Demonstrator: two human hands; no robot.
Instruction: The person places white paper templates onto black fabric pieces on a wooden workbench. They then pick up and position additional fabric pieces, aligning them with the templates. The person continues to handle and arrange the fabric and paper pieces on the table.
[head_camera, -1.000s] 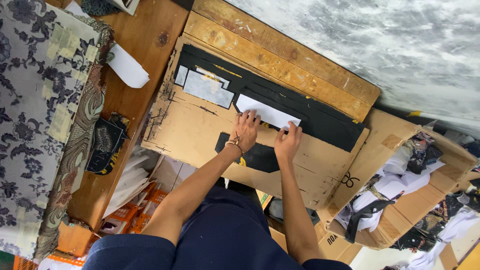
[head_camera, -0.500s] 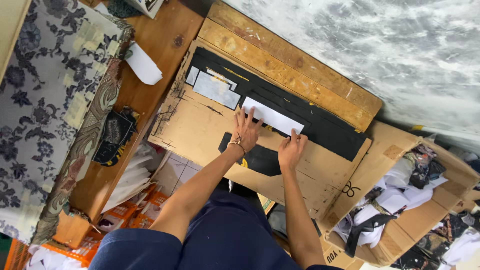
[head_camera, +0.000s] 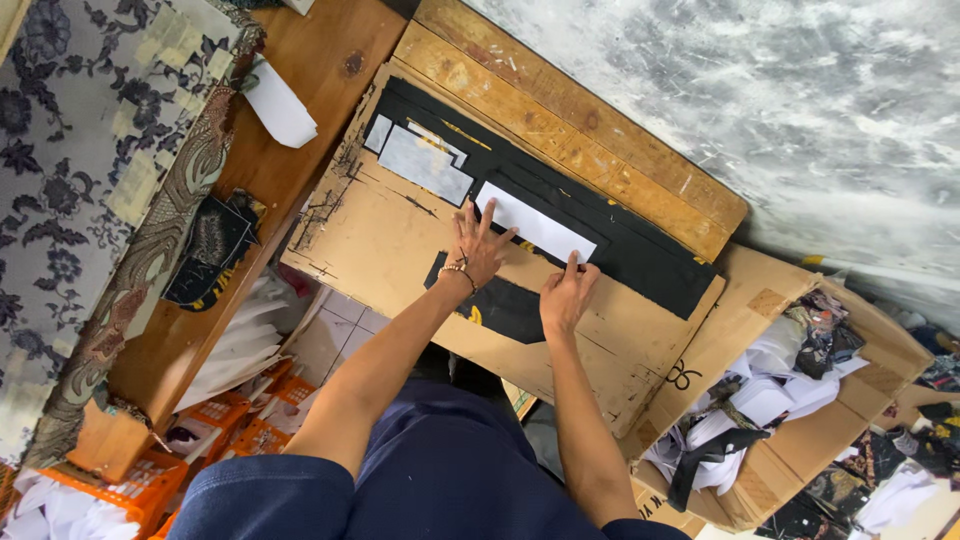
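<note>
Head view, only view: white rectangular paper strip (head_camera: 536, 222) lies flat on a long black fabric piece (head_camera: 600, 235) spread over a worn brown cardboard sheet (head_camera: 400, 270) on the counter. Strip's long axis runs from upper left to lower right in frame, parallel to the black fabric and to the wooden plank edge (head_camera: 580, 115) beyond it.

Left hand (head_camera: 476, 250) sits at the strip's near left end, fingers (head_camera: 487, 218) spread wide and flat, tips pointing away from the body toward the strip; palm is pressed on the cardboard, fingertips touching or just over the strip's edge, can't tell which. A thin bracelet sits at the wrist. Nothing gripped.

Right hand (head_camera: 567, 295) is at the strip's near long edge, toward the right end. Fingers curled in loosely, one finger (head_camera: 573, 262) extended onto the strip's edge, pressing not pinching as far as visible. Not holding anything.

Both hands come at the strip from the body side; strip lies just ahead of both sets of fingertips. Left covers the left end, right sits nearer the middle-right. Forearms run roughly parallel, converging slightly toward the strip.

Nearby: small black fabric scrap (head_camera: 500, 305) lies between the two wrists on the cardboard; grey rectangular patch (head_camera: 425, 165) lies on the black fabric left of the strip, apart from it. Open cardboard box of black and white cloth scraps (head_camera: 770, 400) stands to the right, well apart.
</note>
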